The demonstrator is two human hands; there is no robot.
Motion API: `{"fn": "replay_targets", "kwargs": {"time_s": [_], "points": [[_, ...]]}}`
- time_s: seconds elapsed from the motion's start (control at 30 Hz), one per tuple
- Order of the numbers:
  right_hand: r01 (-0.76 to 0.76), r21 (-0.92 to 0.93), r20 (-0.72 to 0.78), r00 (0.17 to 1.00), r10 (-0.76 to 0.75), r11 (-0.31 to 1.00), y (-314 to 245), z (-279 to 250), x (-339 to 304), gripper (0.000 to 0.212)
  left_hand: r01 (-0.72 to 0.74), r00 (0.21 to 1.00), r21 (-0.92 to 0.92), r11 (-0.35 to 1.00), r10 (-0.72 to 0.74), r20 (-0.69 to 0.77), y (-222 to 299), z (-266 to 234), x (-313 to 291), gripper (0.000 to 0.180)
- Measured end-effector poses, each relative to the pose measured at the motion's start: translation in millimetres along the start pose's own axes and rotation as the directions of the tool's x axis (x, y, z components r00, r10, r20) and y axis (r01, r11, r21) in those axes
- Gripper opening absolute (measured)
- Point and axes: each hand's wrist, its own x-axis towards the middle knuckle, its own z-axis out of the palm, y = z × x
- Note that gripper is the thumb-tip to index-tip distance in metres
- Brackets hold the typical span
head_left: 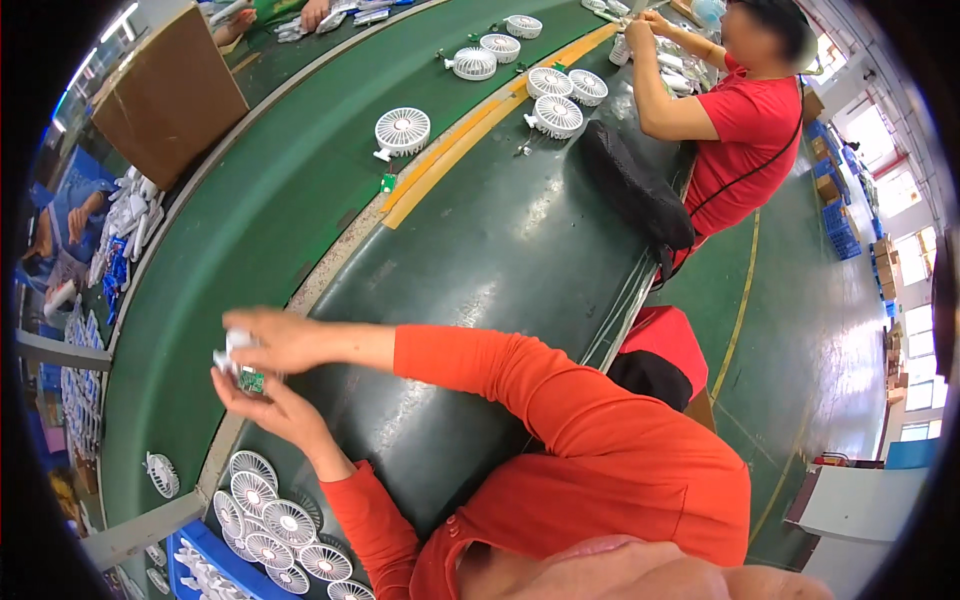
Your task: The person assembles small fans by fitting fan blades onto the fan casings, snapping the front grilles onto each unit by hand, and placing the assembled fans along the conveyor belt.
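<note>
Both my hands meet at the left, over the near edge of the green belt. My left hand (270, 408) is below, with its fingers curled around a small green circuit board (251, 381). Just above it, my right hand (270, 338) grips a white plastic part (238, 342) against the board, its fingertips slightly blurred by motion. Fingers cover much of the white part, so its full shape is hidden. Close below my hands, several white round fan heads (289, 522) lie in a pile on the dark table.
A curved green conveyor belt (200, 290) carries white fan heads (403, 131) with small boards attached. A blue bin (190, 570) of white parts stands lower left, beside a metal bar (140, 535). A cardboard box (170, 95), black bag (630, 185) and co-worker in red (750, 125) are farther off.
</note>
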Motion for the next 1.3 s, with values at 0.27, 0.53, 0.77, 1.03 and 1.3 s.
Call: {"fn": "replay_targets", "kwargs": {"time_s": [0.27, 0.53, 0.77, 1.03, 1.3], "points": [[-0.127, -0.567, -0.518, 0.823, -0.232, 0.814, 56, -44, 10, 0.07, 0.205, 0.967, 0.023, 0.979, -0.206, 0.152, -12, 16, -11, 0.046], [0.04, -0.481, -0.501, 0.807, -0.312, 0.876, 55, -33, 10, 0.036, 0.23, 0.96, 0.039, 0.972, -0.233, 0.156, -20, 15, -12, 0.039], [0.08, -0.343, -0.543, 0.796, -0.267, 0.936, 56, -37, 15, 0.011, 0.207, 0.958, 0.085, 0.975, -0.22, 0.183, -22, 16, -10, 0.038], [0.071, -0.347, -0.541, 0.799, -0.262, 0.935, 60, -35, 16, 0.009, 0.192, 0.963, 0.101, 0.976, -0.207, 0.173, -21, 16, -10, 0.038], [0.029, -0.319, -0.538, 0.818, -0.206, 0.947, 60, -34, 16, 0.011, 0.194, 0.963, 0.104, 0.976, -0.209, 0.168, -19, 14, -11, 0.037]]}}
